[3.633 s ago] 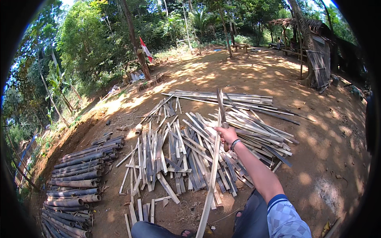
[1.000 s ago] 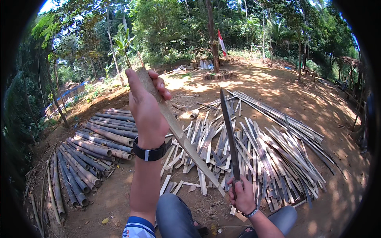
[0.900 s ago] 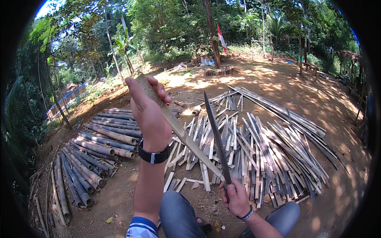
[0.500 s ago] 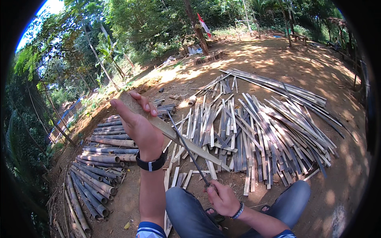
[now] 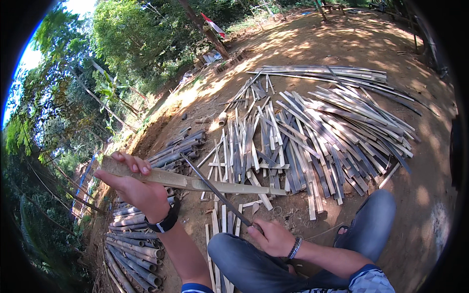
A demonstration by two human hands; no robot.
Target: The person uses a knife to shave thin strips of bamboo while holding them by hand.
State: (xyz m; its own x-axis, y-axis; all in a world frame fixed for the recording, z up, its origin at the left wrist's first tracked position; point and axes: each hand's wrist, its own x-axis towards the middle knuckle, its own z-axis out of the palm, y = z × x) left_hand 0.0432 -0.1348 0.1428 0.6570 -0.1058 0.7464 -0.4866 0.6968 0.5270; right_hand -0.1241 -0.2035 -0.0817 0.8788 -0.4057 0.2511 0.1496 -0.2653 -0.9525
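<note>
My left hand [image 5: 146,196], wearing a dark wristband, is closed round the wide end of a split bamboo strip [image 5: 234,188]. The strip lies nearly level, its narrower end pointing right over the piles. A long, thin, dark-bladed knife [image 5: 227,205] is gripped in my right hand [image 5: 274,238], low and right of centre above my knee. Its handle is mostly hidden by my fingers. The blade slants up and left, crossing the strip near the strip's middle; whether it touches or only passes in front, I cannot tell.
A big heap of bamboo strips [image 5: 337,141] spreads ahead and right. More strips [image 5: 229,219] lie by my left knee [image 5: 239,259]. Whole dark bamboo poles [image 5: 132,244] are stacked at the left. Trees, a red and white flag [image 5: 214,27] and dirt ground stand beyond.
My view has tilted and shifted. The bamboo strip has turned from a steep slant to nearly level, and my left hand sits lower and farther left. Both hands keep their holds.
</note>
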